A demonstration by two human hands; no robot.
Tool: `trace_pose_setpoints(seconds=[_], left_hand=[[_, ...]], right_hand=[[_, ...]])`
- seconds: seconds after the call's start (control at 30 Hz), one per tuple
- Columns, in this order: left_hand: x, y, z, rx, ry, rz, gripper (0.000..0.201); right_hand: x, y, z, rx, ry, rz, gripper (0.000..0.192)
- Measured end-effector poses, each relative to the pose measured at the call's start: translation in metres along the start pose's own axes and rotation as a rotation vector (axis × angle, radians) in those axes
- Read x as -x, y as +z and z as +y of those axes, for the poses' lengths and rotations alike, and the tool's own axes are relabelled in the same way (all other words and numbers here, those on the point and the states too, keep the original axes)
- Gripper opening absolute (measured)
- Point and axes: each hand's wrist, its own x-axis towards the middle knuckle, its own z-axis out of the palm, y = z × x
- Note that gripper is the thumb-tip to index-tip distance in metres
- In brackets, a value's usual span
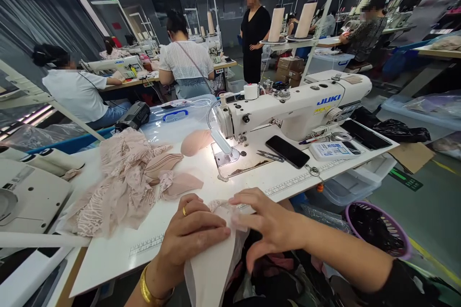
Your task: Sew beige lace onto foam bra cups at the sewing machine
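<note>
In the head view my left hand (196,232), with a gold ring and a bangle, is closed on a pale fabric piece (212,268) with lace along its upper edge. The piece hangs down over my lap at the table's front edge. My right hand (268,223) is at the lace end, its fingertips against the sheer edge and its thumb spread apart below. Left of my hands lies a heap of beige lace fabric (120,182), with stacked beige bra cups (163,165) beside it. Another beige cup (196,142) lies near the sewing machine's needle area.
A white sewing machine (288,105) stands behind my hands. On the table (151,235) are a phone (287,151), thread snips (270,156) and a white box (331,150). A purple basket (406,244) stands on the floor at right. Several people are around the room.
</note>
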Motion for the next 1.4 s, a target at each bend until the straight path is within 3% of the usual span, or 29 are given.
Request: trace_pose_setpoints(seconds=[0.07, 0.1, 0.17, 0.23, 0.27, 0.33, 0.47, 0.63, 0.8, 1.13, 1.33, 1.4], left_hand=[[0.001, 0.009, 0.004, 0.143, -0.156, 0.113, 0.02], [0.001, 0.016, 0.006, 0.236, -0.301, 0.163, 0.016], [0.003, 0.032, 0.011, 0.464, -0.696, 0.286, 0.015], [0.004, 0.048, 0.015, 0.737, -1.07, 0.454, 0.029], [0.004, 0.054, 0.017, 0.866, -1.193, 0.536, 0.039], [0.004, 0.064, 0.018, 1.04, -1.3, 0.663, 0.053], [0.003, 0.068, 0.017, 1.08, -1.317, 0.719, 0.05], [0.0, 0.07, 0.016, 1.06, -1.255, 0.729, 0.046], [0.0, 0.074, 0.017, 1.008, -1.234, 0.722, 0.044], [0.007, 0.076, 0.017, 0.85, -1.209, 0.702, 0.059], [0.003, 0.078, 0.019, 0.912, -1.23, 0.725, 0.065], [0.001, 0.079, 0.018, 0.919, -1.232, 0.736, 0.066]], right_hand=[[-0.002, 0.011, -0.007, 0.039, -0.008, 0.065, 0.048], [-0.005, 0.014, -0.008, 0.011, 0.04, 0.103, 0.039], [-0.01, 0.016, -0.002, -0.169, 0.275, 0.149, 0.021], [-0.014, 0.014, 0.014, -0.41, 0.61, 0.135, 0.01], [-0.014, 0.012, 0.024, -0.489, 0.76, 0.121, 0.011], [-0.013, 0.008, 0.04, -0.456, 0.905, 0.148, 0.01], [-0.012, -0.001, 0.036, -0.217, 0.762, 0.24, 0.008], [-0.017, -0.007, -0.001, -0.335, 0.628, 0.151, 0.008], [-0.021, -0.002, -0.009, -0.328, 0.615, 0.126, 0.004], [-0.028, 0.001, -0.012, -0.342, 0.627, 0.149, 0.008], [-0.025, 0.004, -0.004, -0.542, 0.847, 0.171, 0.01], [-0.025, 0.001, -0.002, -0.527, 0.852, 0.196, 0.011]])
